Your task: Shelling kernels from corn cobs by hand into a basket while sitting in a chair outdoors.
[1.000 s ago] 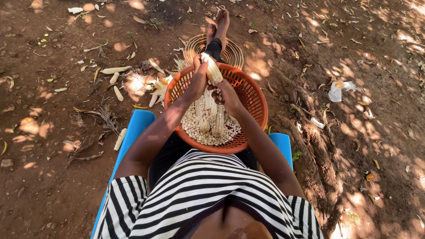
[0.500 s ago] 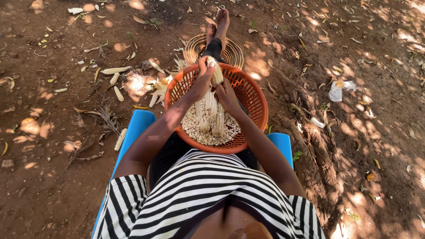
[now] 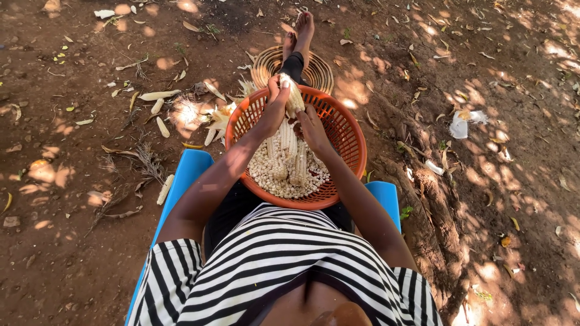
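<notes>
Far left ground: bare brown dirt [image 3: 72,253] in dappled shade, strewn with dry leaves and pale maize husks [image 3: 158,95].
Stripped cob: one lies on the dirt just beside the blue seat [image 3: 188,169].
Left hand [image 3: 275,105]: fingers wrapped round a maize cob [image 3: 292,96], held upright over the far rim of the basket.
Orange basket [image 3: 350,136]: round, slotted plastic, resting on the lap; it holds loose pale kernels [image 3: 272,178] and several whole cobs.
Right hand [image 3: 309,125]: closed loosely at the lower end of the same cob, thumb toward it.
Woven tray [image 3: 319,75]: flat, round, under the outstretched legs beyond the basket.
Right ground: crumpled white plastic wrapper [image 3: 460,125] near tree roots [image 3: 423,181]; nothing on it can be made out.
</notes>
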